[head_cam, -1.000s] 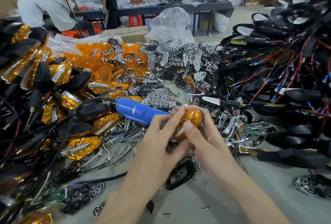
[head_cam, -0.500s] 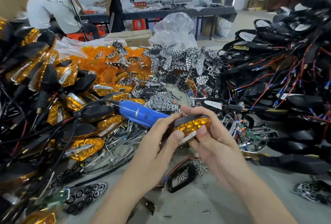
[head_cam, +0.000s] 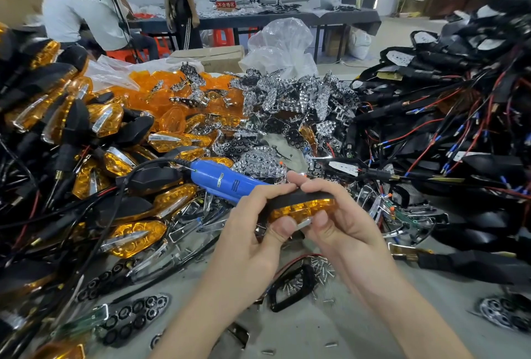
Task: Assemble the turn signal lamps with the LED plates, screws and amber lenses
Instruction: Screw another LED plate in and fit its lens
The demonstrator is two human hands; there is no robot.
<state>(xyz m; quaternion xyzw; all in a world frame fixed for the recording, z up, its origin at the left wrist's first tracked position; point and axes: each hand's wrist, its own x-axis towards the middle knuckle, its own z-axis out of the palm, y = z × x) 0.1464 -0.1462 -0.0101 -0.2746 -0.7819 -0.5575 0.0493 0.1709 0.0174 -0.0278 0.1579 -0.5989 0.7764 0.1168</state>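
Note:
Both hands hold one turn signal lamp [head_cam: 301, 205] above the table, its black housing on top and its amber lens facing me. My left hand [head_cam: 253, 232] grips its left end, fingers over the top and thumb underneath. My right hand [head_cam: 336, 215] grips the right end the same way. A blue electric screwdriver [head_cam: 221, 182] lies just behind my left hand. A small heap of screws [head_cam: 319, 268] sits below the lamp beside an empty black housing [head_cam: 290, 289]. Loose amber lenses [head_cam: 172, 94] and chrome LED plates [head_cam: 287, 97] are piled at the back.
Finished amber lamps [head_cam: 86, 140] are stacked on the left, black housings with red and blue wires [head_cam: 445, 129] on the right. Black LED plates [head_cam: 132, 315] lie at the front left. Several people are at a far table [head_cam: 258, 17].
The lamp has been turned in my hands from end-on to lying level, lens edge toward me. Both hands have spread out to its ends.

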